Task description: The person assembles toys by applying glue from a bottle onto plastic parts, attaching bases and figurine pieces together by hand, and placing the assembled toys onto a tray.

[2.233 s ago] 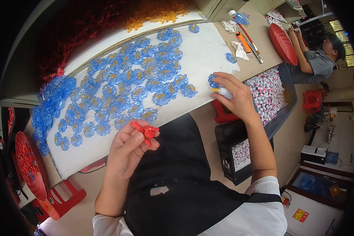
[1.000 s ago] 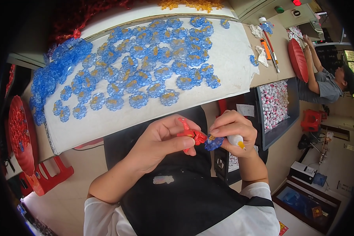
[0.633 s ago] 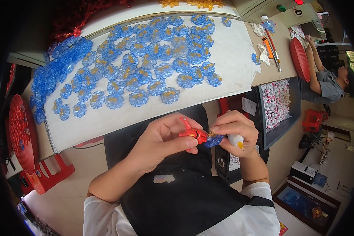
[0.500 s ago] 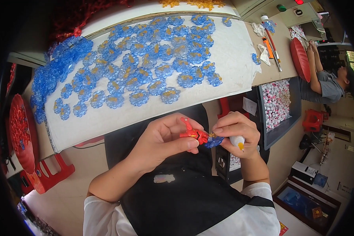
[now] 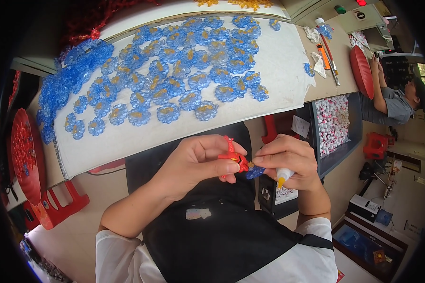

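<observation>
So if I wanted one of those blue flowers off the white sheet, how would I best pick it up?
Take a blue flower at the sheet's near edge by its petal rim, probably from above: it lies flat, spaced from its neighbours. Avoid the yellow centre.

Flower pieces (image 5: 174,80) lie on the table sheet (image 5: 278,61), behind both hands; a tray (image 5: 26,155) sits left.

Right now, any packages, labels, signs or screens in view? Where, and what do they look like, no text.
White paper tag: on the dark bin's near-left corner, rectangular.
Small white label: front of the black box below the right hand, squarish.
Red and yellow sticker: floor, lower right, square.
Blue flat package: floor, lower right, glossy rectangle.
Control panel: top right, beige box with a green and a red button.
No screens visible.
</observation>
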A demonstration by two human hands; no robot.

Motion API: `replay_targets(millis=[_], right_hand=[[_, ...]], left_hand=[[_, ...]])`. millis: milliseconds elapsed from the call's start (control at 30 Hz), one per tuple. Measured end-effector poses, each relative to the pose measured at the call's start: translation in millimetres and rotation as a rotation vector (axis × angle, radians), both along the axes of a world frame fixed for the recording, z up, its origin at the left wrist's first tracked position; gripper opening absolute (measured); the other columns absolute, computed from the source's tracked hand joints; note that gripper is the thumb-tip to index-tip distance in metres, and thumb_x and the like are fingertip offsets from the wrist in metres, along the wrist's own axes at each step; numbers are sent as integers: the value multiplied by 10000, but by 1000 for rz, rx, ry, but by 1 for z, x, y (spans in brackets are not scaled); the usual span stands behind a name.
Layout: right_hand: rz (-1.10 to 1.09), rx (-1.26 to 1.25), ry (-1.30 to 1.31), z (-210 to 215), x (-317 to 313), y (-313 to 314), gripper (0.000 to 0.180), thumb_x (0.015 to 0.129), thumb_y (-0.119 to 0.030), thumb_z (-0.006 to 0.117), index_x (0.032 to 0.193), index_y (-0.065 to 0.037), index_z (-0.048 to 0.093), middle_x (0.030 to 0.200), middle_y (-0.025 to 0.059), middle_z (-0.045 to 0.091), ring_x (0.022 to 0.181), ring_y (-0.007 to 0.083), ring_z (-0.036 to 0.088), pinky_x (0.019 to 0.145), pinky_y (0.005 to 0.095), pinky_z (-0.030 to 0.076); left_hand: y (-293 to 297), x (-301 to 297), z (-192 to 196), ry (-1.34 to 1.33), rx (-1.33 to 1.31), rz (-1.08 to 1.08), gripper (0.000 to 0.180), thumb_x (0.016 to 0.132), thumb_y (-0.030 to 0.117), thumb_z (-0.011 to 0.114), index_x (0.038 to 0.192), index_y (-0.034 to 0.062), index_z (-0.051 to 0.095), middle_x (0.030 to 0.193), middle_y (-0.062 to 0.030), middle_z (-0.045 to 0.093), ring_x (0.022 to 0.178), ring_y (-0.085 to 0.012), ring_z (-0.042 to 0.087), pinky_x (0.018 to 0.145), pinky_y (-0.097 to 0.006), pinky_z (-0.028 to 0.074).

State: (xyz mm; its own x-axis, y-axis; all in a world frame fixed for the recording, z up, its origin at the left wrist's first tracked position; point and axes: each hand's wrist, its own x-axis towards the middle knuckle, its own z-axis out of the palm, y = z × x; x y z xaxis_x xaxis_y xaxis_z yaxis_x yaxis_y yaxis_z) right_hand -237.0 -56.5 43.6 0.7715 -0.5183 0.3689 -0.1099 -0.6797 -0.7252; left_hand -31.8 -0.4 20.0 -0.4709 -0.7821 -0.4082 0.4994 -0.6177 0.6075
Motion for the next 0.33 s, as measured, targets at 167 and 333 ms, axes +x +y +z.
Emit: replay_targets(millis=[167, 333], right_hand=[[-47, 32, 26, 4, 1, 1, 194, 637, -51, 673, 825, -25, 634, 789, 100, 589, 640, 194, 585, 532, 262, 451], [7, -52, 41, 7, 1, 0, 226, 618, -39, 678, 841, -37, 641, 775, 87, 582, 627, 194, 579, 503, 259, 450]], left_hand=[[0, -1, 1, 1, -31, 28, 242, 746, 43, 619, 967, -31, 552, 793, -93, 601, 644, -124, 586, 601, -228, 500], [-2, 0, -1, 14, -40, -40, 241, 753, 58, 618, 968, -28, 553, 820, -93, 599, 653, -124, 586, 602, -229, 502]])
